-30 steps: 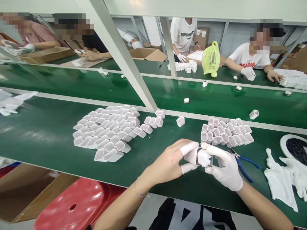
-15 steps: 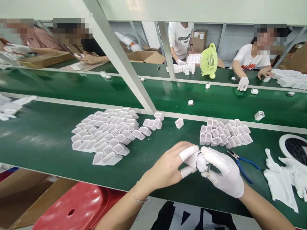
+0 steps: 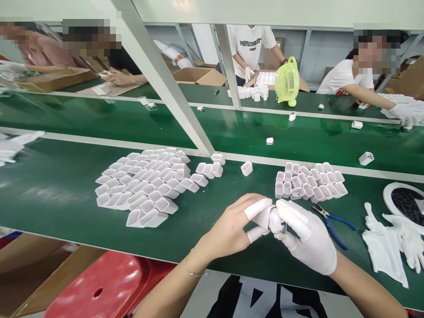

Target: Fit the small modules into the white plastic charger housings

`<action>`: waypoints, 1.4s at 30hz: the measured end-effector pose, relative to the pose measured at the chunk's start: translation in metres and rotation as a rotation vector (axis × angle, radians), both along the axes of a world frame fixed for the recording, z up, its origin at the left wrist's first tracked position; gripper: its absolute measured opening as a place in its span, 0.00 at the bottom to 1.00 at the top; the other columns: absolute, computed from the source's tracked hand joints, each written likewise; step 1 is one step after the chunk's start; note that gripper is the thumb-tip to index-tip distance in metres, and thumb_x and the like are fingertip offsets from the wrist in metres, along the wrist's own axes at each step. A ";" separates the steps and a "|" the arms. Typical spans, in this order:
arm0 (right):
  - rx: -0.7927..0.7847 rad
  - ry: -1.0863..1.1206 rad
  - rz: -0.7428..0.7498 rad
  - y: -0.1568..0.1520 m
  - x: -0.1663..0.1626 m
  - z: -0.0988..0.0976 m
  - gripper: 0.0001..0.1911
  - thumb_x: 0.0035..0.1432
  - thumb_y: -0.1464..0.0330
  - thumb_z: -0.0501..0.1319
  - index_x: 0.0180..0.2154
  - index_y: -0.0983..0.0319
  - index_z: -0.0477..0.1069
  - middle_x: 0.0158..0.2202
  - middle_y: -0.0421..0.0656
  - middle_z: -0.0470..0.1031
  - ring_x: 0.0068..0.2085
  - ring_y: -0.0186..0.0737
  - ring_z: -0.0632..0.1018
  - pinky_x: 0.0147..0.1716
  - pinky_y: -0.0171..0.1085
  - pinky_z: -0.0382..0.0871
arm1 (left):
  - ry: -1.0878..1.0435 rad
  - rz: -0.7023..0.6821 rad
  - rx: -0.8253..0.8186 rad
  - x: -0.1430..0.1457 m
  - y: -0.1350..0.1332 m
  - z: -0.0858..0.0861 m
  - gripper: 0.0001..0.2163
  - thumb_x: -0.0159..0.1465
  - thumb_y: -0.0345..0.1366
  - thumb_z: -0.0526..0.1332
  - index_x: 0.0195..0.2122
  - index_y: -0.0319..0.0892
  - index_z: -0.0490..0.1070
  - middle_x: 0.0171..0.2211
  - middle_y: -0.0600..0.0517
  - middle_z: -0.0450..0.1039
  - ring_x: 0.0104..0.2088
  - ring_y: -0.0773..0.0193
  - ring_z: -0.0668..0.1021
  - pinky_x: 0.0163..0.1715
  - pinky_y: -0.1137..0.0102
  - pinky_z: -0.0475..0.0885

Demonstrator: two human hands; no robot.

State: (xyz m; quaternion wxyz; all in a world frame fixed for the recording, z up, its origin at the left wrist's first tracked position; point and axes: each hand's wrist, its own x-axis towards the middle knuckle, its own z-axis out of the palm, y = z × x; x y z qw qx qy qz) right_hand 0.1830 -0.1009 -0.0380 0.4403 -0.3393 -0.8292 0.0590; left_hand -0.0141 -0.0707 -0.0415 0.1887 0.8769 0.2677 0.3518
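Note:
My left hand [image 3: 236,225], bare but for white finger cots, pinches a small white plastic casing [image 3: 266,217] just above the green bench [image 3: 212,221]. My right hand [image 3: 306,236] wears a white glove and is closed on the same casing from the right, with a small dark tool tip under its fingers. A large pile of white casings [image 3: 145,185] lies to the left. A smaller block of casings [image 3: 308,185] stands upright just behind my hands.
Blue-handled pliers [image 3: 334,223] lie right of my right hand, beside white gloves [image 3: 391,245] and a round black-and-white dish [image 3: 406,201]. A conveyor belt [image 3: 298,137] carries single casings. Other workers, cardboard boxes and a green fan [image 3: 287,81] are across it. A red stool [image 3: 106,287] stands below.
Both hands stay together on the casing, with only small finger shifts. Loose casings on the belt have drifted right, and the worker at the far right has reached out to the right.

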 end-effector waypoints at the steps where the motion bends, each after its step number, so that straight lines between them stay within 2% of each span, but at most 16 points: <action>1: 0.024 -0.010 -0.014 0.000 0.000 0.000 0.11 0.69 0.65 0.48 0.37 0.58 0.67 0.28 0.42 0.72 0.32 0.41 0.75 0.32 0.38 0.72 | -0.001 0.001 0.000 0.000 0.000 0.000 0.21 0.64 0.32 0.61 0.58 0.45 0.60 0.47 0.44 0.74 0.48 0.55 0.75 0.45 0.61 0.75; 5: 0.066 -0.061 -0.056 -0.003 0.001 0.002 0.08 0.67 0.69 0.50 0.36 0.58 0.67 0.29 0.43 0.71 0.33 0.41 0.75 0.33 0.38 0.72 | -0.023 0.017 0.010 0.001 0.000 -0.001 0.21 0.64 0.33 0.60 0.58 0.45 0.60 0.47 0.44 0.74 0.48 0.55 0.75 0.46 0.60 0.75; 11: -0.119 -0.084 0.020 -0.004 0.007 0.011 0.09 0.66 0.71 0.52 0.32 0.58 0.66 0.29 0.41 0.70 0.31 0.37 0.72 0.31 0.35 0.68 | -0.032 -0.027 -0.017 0.001 0.001 0.000 0.21 0.64 0.34 0.62 0.57 0.44 0.61 0.46 0.44 0.74 0.47 0.56 0.76 0.45 0.62 0.75; 14: -0.194 -0.067 0.044 -0.004 0.010 0.013 0.09 0.67 0.68 0.52 0.33 0.59 0.66 0.30 0.41 0.71 0.31 0.36 0.72 0.30 0.34 0.68 | -0.048 -0.036 -0.028 0.002 0.001 0.001 0.21 0.64 0.35 0.62 0.57 0.45 0.61 0.46 0.44 0.74 0.46 0.56 0.76 0.45 0.61 0.75; 23: -0.209 -0.081 0.025 -0.004 0.011 0.013 0.09 0.67 0.64 0.52 0.39 0.57 0.70 0.34 0.43 0.76 0.36 0.39 0.77 0.34 0.35 0.72 | -0.067 -0.037 -0.031 0.002 0.003 -0.001 0.20 0.64 0.35 0.61 0.57 0.44 0.61 0.45 0.44 0.74 0.46 0.57 0.76 0.44 0.62 0.75; 30: -0.215 -0.073 -0.026 -0.006 0.011 0.006 0.08 0.67 0.65 0.53 0.42 0.56 0.71 0.35 0.42 0.76 0.38 0.40 0.78 0.36 0.36 0.73 | -0.083 -0.037 -0.024 0.004 0.002 -0.006 0.20 0.65 0.38 0.60 0.58 0.45 0.60 0.45 0.44 0.74 0.45 0.56 0.76 0.43 0.62 0.75; 34: -0.267 -0.091 -0.003 -0.006 0.008 0.008 0.11 0.67 0.67 0.51 0.43 0.57 0.72 0.35 0.44 0.76 0.36 0.40 0.78 0.35 0.36 0.72 | -0.090 -0.048 -0.017 0.004 0.002 -0.007 0.21 0.65 0.37 0.61 0.58 0.44 0.60 0.45 0.44 0.74 0.46 0.57 0.75 0.45 0.62 0.74; 36: -0.350 -0.053 0.040 -0.007 0.008 0.004 0.13 0.67 0.63 0.53 0.48 0.57 0.71 0.40 0.46 0.76 0.41 0.43 0.78 0.40 0.39 0.73 | -0.104 -0.055 -0.026 0.004 0.002 -0.007 0.21 0.64 0.37 0.61 0.57 0.44 0.61 0.45 0.44 0.74 0.46 0.58 0.75 0.45 0.63 0.74; 37: -0.425 0.010 0.067 -0.007 0.009 0.001 0.17 0.65 0.59 0.55 0.53 0.56 0.69 0.46 0.48 0.75 0.46 0.47 0.77 0.45 0.42 0.72 | -0.115 -0.058 -0.036 0.004 0.001 -0.007 0.21 0.64 0.37 0.62 0.57 0.44 0.61 0.45 0.44 0.74 0.46 0.58 0.75 0.45 0.63 0.74; 40: -0.777 0.381 0.197 -0.008 0.010 -0.010 0.43 0.56 0.46 0.59 0.66 0.53 0.48 0.63 0.51 0.60 0.60 0.54 0.67 0.57 0.51 0.64 | -0.147 -0.068 -0.047 0.005 0.001 -0.008 0.21 0.63 0.38 0.63 0.57 0.45 0.62 0.47 0.45 0.74 0.48 0.57 0.74 0.46 0.62 0.73; 42: -1.031 0.594 0.308 -0.006 0.009 -0.014 0.49 0.53 0.44 0.61 0.67 0.54 0.40 0.63 0.52 0.59 0.60 0.53 0.67 0.56 0.53 0.64 | -0.142 -0.077 -0.019 0.008 0.001 -0.010 0.21 0.63 0.40 0.63 0.56 0.46 0.63 0.47 0.45 0.74 0.49 0.55 0.72 0.48 0.60 0.71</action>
